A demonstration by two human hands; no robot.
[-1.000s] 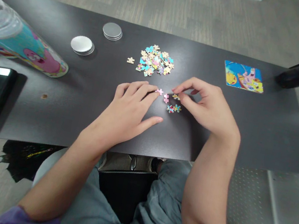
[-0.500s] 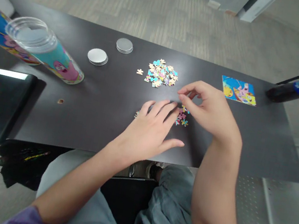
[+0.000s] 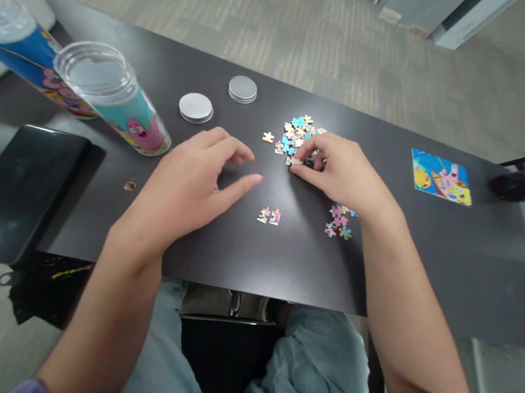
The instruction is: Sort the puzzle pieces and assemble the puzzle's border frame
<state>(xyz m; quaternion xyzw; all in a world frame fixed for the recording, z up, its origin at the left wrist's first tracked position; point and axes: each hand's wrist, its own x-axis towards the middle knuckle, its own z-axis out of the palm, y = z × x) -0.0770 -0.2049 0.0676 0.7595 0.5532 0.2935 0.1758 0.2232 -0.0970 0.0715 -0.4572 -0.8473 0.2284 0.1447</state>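
My right hand [image 3: 336, 169] is at the near side of a pile of small jigsaw pieces [image 3: 295, 132], thumb and fingertips closed on a puzzle piece [image 3: 289, 160]. Over the dark table, my left hand [image 3: 199, 178] has its thumb and fingers apart and holds nothing. Two pieces [image 3: 269, 216] lie side by side between the hands, nearer the table's front edge. A small cluster of pink and multicoloured pieces [image 3: 338, 220] lies below my right wrist, partly hidden by it. One loose piece [image 3: 267, 137] sits left of the pile.
Two clear-topped cartoon tubes [image 3: 140, 124] stand at the left, behind a black tablet-like slab [image 3: 19, 180]. Round white discs [image 3: 195, 107] and grey discs [image 3: 243, 88] lie farther back. A cartoon card [image 3: 441, 177] and dark bottle [image 3: 518, 186] are at the right.
My left hand has moved left, off the front pieces, uncovering two of them. My right hand has moved from above the cluster to the pile, and the camera view has shifted slightly.
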